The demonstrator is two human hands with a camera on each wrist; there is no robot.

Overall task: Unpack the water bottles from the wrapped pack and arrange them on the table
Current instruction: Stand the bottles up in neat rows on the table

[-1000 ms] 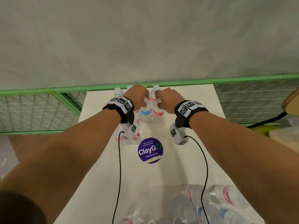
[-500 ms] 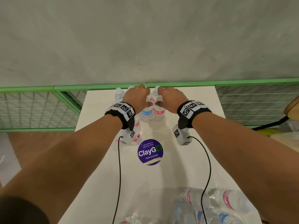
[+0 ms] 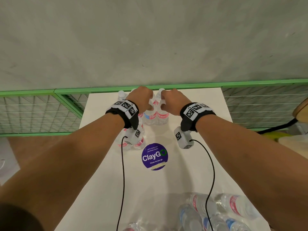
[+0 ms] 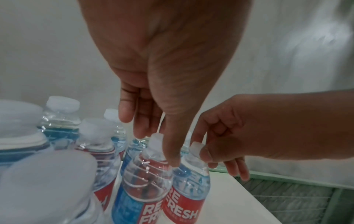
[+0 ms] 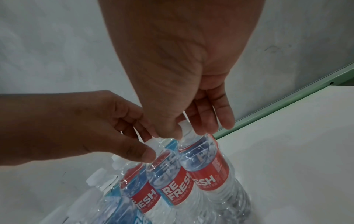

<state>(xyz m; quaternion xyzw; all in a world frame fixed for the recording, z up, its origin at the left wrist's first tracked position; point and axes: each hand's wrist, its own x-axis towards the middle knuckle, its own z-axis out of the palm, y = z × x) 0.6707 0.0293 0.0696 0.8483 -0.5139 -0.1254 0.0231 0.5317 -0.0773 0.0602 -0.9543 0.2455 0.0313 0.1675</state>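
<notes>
**Both hands at bottle tops, far end of table**

Head view: the left hand (image 3: 143,99) and right hand (image 3: 171,101) sit side by side over two upright bottles at the far edge of the white table (image 3: 191,172), next to the green rail (image 3: 250,82). The left bottle (image 3: 149,116) and right bottle (image 3: 161,116) stand touching; their caps are mostly hidden under the knuckles. More upright bottles (image 3: 133,142) are partly covered by the left wrist band and its camera. The wrapped pack (image 3: 215,212) lies at the near edge, cut off by the frame bottom, bottles inside lying down. A purple ClayGo sticker (image 3: 154,156) sits mid-table.

Left wrist view: left thumb and fingers (image 4: 172,145) curl round the cap and neck of the left bottle (image 4: 145,181), a pinch grip. The right hand (image 4: 239,131) pinches the cap of the right bottle (image 4: 189,178). Other bottles on the left side are blurred, too close to read.

Right wrist view: right thumb and fingers (image 5: 203,121) close on the right bottle (image 5: 206,163) cap; the cap is barely visible. The left hand (image 5: 91,124) pinches its neighbour's (image 5: 170,178) top. Whether either base is off the table can't be told, prob. resting. Further bottles are cut off bottom left.
</notes>
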